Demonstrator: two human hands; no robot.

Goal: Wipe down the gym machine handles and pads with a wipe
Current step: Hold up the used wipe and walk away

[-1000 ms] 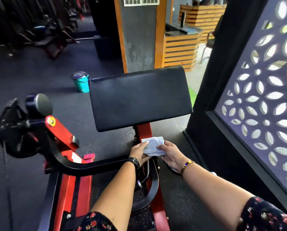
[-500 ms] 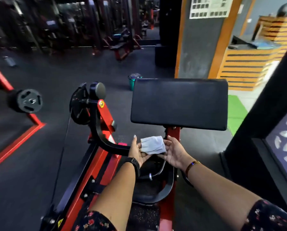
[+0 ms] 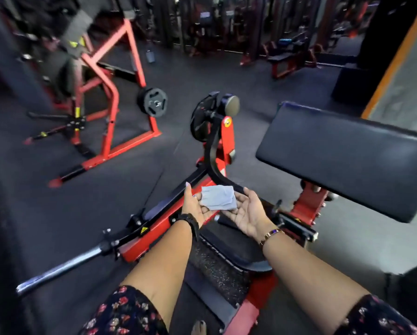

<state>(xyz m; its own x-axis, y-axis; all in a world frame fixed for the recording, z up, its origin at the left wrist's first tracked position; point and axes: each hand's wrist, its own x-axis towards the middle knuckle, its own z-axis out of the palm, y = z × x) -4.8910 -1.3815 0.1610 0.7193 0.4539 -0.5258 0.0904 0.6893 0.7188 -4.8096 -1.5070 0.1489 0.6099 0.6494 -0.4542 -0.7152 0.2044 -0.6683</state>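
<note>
Grey wipe (image 3: 218, 201) lies pinched by the left hand (image 3: 194, 209) on the spread right hand (image 3: 247, 212); yellow label (image 3: 143, 230) unreadable.

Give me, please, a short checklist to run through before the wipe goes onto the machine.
1. Wipe held: ok, the wipe lies between the left hand and the right hand.
2. Wipe folded: ok, it is a flat folded piece.
3. Wipe on the pad: not ok, it is held away from it.
4. Pad free of objects: ok.
5. Wipe damp enough: cannot tell.
</note>
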